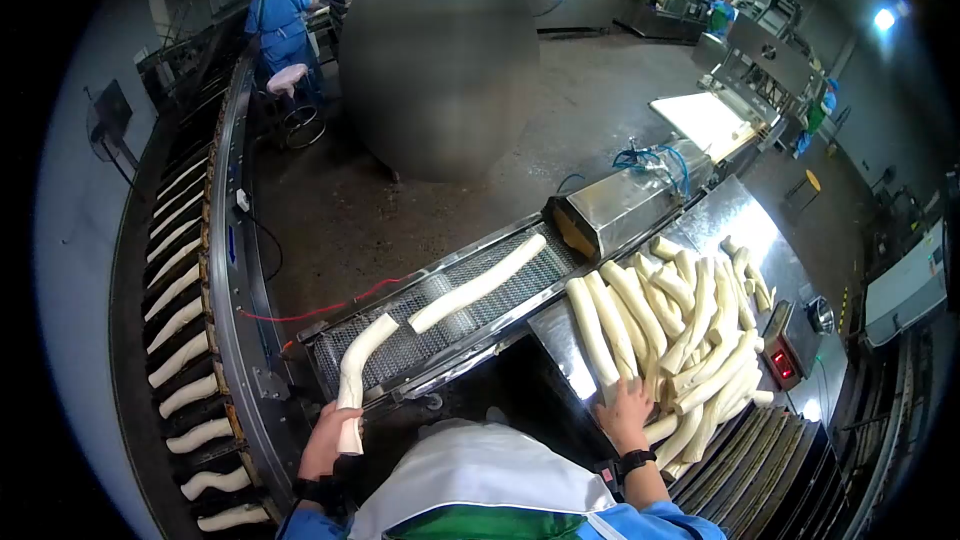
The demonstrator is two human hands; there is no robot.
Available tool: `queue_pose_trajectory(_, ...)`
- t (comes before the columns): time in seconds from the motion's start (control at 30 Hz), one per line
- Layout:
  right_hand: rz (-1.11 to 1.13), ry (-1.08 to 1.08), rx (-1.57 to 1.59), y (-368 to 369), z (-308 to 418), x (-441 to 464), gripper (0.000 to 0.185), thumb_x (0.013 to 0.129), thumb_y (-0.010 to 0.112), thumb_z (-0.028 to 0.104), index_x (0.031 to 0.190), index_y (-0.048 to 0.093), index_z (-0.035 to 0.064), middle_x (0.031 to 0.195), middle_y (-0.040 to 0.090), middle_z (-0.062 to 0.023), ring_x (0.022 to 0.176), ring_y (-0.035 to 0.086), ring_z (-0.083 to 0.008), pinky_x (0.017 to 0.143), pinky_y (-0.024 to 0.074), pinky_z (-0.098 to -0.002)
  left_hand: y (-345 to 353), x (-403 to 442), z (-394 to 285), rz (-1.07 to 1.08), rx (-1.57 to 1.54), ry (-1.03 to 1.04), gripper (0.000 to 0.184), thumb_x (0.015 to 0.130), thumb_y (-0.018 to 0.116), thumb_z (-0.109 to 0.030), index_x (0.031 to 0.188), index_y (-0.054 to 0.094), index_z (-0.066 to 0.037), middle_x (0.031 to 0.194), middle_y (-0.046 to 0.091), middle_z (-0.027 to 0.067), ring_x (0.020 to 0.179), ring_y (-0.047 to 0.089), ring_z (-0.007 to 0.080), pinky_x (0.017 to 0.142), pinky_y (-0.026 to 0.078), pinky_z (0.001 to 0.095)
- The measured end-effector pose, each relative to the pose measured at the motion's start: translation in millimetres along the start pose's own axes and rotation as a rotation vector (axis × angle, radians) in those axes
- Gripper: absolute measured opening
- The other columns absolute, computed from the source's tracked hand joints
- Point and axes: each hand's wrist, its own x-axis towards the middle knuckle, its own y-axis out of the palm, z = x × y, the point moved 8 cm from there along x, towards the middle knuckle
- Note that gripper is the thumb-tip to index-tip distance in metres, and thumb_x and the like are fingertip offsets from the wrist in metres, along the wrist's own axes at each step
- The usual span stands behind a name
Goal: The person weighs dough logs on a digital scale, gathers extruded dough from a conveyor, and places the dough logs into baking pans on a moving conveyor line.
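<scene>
In the head view, my left hand (325, 437) is closed around the near end of a bent, pale cream dough strip (356, 365). The far part of that strip rests over the near-left end of a mesh conveyor (400, 355). Another long dough strip (478, 285) lies on the mesh just beyond it. On the right, my right hand (627, 417) grips the near end of a dough strip (592, 335) at the left edge of a heaped pile of dough strips (690, 315). The pile lies on a steel table (560, 335). Its fingertips are partly lost among the dough.
A curved conveyor (225, 270) on the left carries several dough pieces in dark trays. A metal housing (640, 200) covers the mesh belt's far end. A scale with red digits (785, 360) stands right of the pile. Co-workers in blue (280, 15) stand far back.
</scene>
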Motion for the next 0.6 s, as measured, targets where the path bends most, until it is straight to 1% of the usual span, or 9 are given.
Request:
queue_pose_trajectory(0.1,0.001,-0.339,0.501,-13.7,55.1,14.7,0.049,0.073,0.071,0.028,0.11,0.059,-0.001,0.11,0.057,-0.0242,0.107,0.051,-0.0396,0.091,0.0425,-0.0414,40.6,-9.9,-50.3,0.171,0.091,0.102,0.03,0.079,0.063,-0.014,0.102,0.052,0.0,0.068,0.055,0.0032,0.057,0.055,0.0137,0.053,0.045,0.0265)
queue_pose_trajectory(0.23,0.872,-0.452,1.174,1.5,154.7,9.8,0.062,0.087,0.062,0.038,0.129,0.045,-0.0036,0.125,0.053,-0.0205,0.117,0.051,-0.027,0.102,0.0389,-0.0354,127.6,-14.1,-100.1,0.487,0.137,0.228,0.029,0.079,0.069,-0.009,0.101,0.053,0.0,0.079,0.059,0.0043,0.065,0.06,0.0127,0.057,0.051,0.0262)
queue_pose_trajectory(0.3,1.2,-0.387,1.648,-21.1,203.2,1.3,0.067,0.088,0.056,0.046,0.129,0.043,-0.0046,0.121,0.055,-0.019,0.114,0.053,-0.0259,0.1,0.0414,-0.0352,172.9,-13.5,-111.6,0.641,0.278,0.318,0.035,0.08,0.07,-0.01,0.106,0.051,0.001,0.083,0.06,0.0052,0.071,0.063,0.0136,0.061,0.053,0.027)
queue_pose_trajectory(0.33,1.354,-0.202,1.893,-30.8,222.9,-0.5,0.069,0.086,0.054,0.053,0.125,0.046,-0.0042,0.117,0.057,-0.0173,0.111,0.055,-0.0258,0.098,0.0434,-0.0359,197.4,-22.7,-116.3,0.711,0.259,0.34,0.038,0.079,0.071,-0.012,0.108,0.05,0.001,0.086,0.06,0.0062,0.074,0.063,0.0141,0.063,0.054,0.0269)
queue_pose_trajectory(0.43,1.187,0.135,2.228,-40.6,228.3,25.4,0.048,0.089,0.058,0.036,0.123,0.046,0.0049,0.115,0.057,-0.0136,0.105,0.056,-0.0251,0.089,0.049,-0.0394,247.6,-54.4,-123.4,0.946,0.512,0.321,0.054,0.081,0.071,-0.017,0.123,0.045,0.002,0.107,0.059,0.0121,0.09,0.062,0.0179,0.073,0.053,0.0286)
queue_pose_trajectory(0.47,1.045,0.062,2.19,-54.9,222.1,35.6,0.048,0.085,0.06,0.028,0.125,0.045,0.0045,0.114,0.056,-0.014,0.102,0.057,-0.0247,0.086,0.0503,-0.0384,253.3,-58.1,-128.3,0.913,0.769,0.558,0.056,0.082,0.07,-0.019,0.125,0.043,0.003,0.109,0.058,0.0124,0.101,0.058,0.0201,0.086,0.049,0.0317)
queue_pose_trajectory(0.5,0.899,-0.002,2.149,-68.4,211.1,48.5,0.05,0.081,0.061,0.02,0.126,0.044,0.0041,0.113,0.056,-0.0145,0.1,0.058,-0.0243,0.082,0.0516,-0.0374,257.7,-57.8,-126.7,0.955,0.773,0.639,0.053,0.086,0.065,-0.019,0.129,0.043,0.002,0.116,0.057,0.0138,0.11,0.054,0.0223,0.096,0.043,0.0326)
queue_pose_trajectory(0.57,0.596,-0.286,2.066,-108.1,173.5,69.4,0.065,0.069,0.059,0.006,0.131,0.04,0.0045,0.111,0.056,-0.0146,0.092,0.06,-0.024,0.076,0.0532,-0.0331,245.4,-34.8,-109.8,0.991,0.507,0.476,0.048,0.089,0.06,-0.016,0.132,0.044,-0.001,0.122,0.054,0.0153,0.114,0.052,0.0221,0.097,0.043,0.0332)
queue_pose_trajectory(0.6,0.431,-0.246,2.062,-122.6,150.3,78.5,0.073,0.065,0.058,0.003,0.135,0.037,0.0059,0.11,0.055,-0.0145,0.091,0.06,-0.0237,0.074,0.0532,-0.0315,241.1,-29.5,-112.7,1.021,0.457,0.487,0.045,0.091,0.056,-0.013,0.133,0.044,-0.004,0.126,0.053,0.0168,0.116,0.051,0.0219,0.098,0.043,0.0341)
